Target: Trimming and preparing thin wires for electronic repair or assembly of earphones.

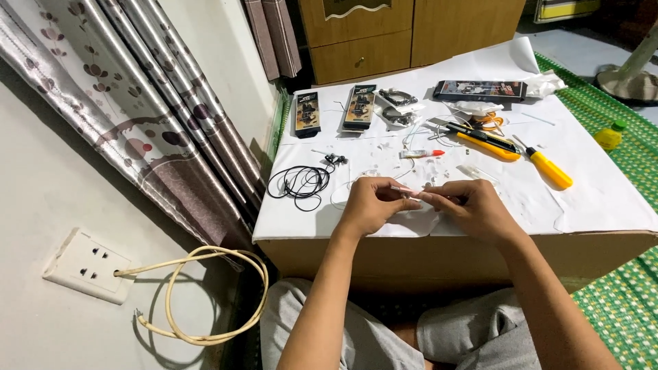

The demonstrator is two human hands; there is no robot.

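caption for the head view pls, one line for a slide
Both hands, left hand and right hand, pinch a thin white wire.

This is a room in a home. A curtain point(137, 103) hangs on the left. A wooden cabinet point(411, 31) stands far back, and a green mat point(617, 301) covers the floor.

Bright, even indoor light, soft shadows, sharp centre, wide-angle bending at the edges

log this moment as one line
left hand: pinching thin white cable | right hand: pinching same cable | nearby: black earphones, yellow utility knife | surface: white paper
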